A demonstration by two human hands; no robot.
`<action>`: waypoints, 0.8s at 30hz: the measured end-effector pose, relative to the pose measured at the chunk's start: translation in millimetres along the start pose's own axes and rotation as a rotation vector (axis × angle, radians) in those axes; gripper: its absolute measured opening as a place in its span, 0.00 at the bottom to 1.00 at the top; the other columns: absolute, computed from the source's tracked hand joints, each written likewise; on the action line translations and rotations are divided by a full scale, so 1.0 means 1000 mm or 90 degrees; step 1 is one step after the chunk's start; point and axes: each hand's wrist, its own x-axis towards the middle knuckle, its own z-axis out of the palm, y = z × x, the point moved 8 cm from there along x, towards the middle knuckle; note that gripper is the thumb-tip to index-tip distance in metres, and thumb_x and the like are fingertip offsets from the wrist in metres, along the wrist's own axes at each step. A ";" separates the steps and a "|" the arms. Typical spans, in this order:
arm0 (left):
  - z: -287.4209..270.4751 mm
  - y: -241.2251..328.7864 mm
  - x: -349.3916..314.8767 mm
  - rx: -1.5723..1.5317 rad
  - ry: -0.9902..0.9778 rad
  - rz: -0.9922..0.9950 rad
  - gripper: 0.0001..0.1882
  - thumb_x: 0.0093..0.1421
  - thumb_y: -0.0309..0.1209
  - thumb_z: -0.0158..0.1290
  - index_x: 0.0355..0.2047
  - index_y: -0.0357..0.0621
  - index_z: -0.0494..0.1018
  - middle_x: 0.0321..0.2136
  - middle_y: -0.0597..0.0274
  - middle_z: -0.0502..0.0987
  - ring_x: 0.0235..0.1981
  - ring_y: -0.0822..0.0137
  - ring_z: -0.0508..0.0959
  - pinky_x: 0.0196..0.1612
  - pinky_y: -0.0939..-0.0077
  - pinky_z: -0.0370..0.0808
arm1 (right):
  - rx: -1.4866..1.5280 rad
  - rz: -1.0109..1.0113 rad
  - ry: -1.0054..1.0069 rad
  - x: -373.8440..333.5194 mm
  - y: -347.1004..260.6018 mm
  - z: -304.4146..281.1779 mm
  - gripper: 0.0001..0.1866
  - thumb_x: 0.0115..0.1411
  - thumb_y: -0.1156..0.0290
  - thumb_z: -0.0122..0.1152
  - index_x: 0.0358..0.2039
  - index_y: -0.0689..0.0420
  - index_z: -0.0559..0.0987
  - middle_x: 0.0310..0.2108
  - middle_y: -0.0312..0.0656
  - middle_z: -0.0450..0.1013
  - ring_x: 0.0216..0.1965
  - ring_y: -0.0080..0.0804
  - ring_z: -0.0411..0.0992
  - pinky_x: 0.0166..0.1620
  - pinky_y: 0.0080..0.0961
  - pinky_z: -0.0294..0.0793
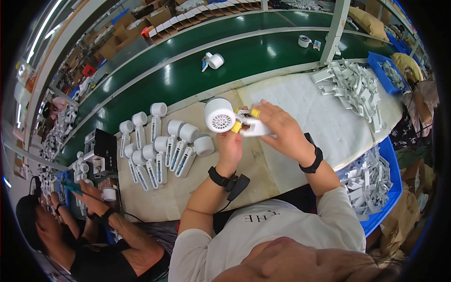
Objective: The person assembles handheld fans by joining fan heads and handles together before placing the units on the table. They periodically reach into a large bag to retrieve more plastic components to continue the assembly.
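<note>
A workshop with a green conveyor (pixel 162 77) runs along the far side of a pale worktable (pixel 286 176); a co-worker (pixel 134 235) is busy at the left. The fan (pixel 219 117) is up off the table, between the person's hands near its middle, its round grille facing the viewer.

The step in hand looks like work on the joint where the fan's head meets its handle (pixel 255 129). That seems to call for the head held steady while the other hand lines up or presses the handle side; whether the joint is seated cannot be told.

The left hand (pixel 229 149) grasps the fan from below, its forearm rising nearly upright, slightly tilted right. The right hand (pixel 286 130) holds the handle, back of the hand uppermost, fingers pointing left, elbow bent out to the right. Yellow covers (pixel 255 113) show on fingertips; the exact finger contacts are partly hidden. More fans (pixel 189 133) stand grouped to the left; loose white parts (pixel 354 89) lie heaped to the right.
</note>
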 end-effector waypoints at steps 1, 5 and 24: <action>-0.005 -0.001 -0.001 0.029 0.008 0.010 0.19 0.56 0.24 0.43 0.49 0.36 0.62 0.48 0.52 0.67 0.49 0.63 0.69 0.52 0.70 0.65 | 0.024 -0.055 -0.029 0.001 -0.007 0.001 0.32 0.37 0.77 0.65 0.48 0.57 0.67 0.51 0.42 0.65 0.52 0.46 0.62 0.52 0.35 0.64; -0.009 -0.006 -0.005 0.007 -0.043 -0.009 0.18 0.53 0.23 0.46 0.46 0.34 0.66 0.46 0.54 0.69 0.42 0.69 0.71 0.44 0.79 0.68 | 0.038 -0.079 -0.023 -0.003 -0.014 0.004 0.33 0.36 0.79 0.62 0.48 0.57 0.67 0.50 0.38 0.65 0.52 0.44 0.63 0.51 0.35 0.64; 0.006 -0.002 0.001 -0.020 -0.007 -0.022 0.18 0.59 0.28 0.44 0.50 0.37 0.61 0.49 0.51 0.66 0.49 0.61 0.68 0.52 0.68 0.66 | 0.001 0.069 0.023 -0.013 0.015 0.004 0.31 0.41 0.77 0.64 0.49 0.58 0.67 0.51 0.45 0.64 0.52 0.47 0.62 0.52 0.34 0.64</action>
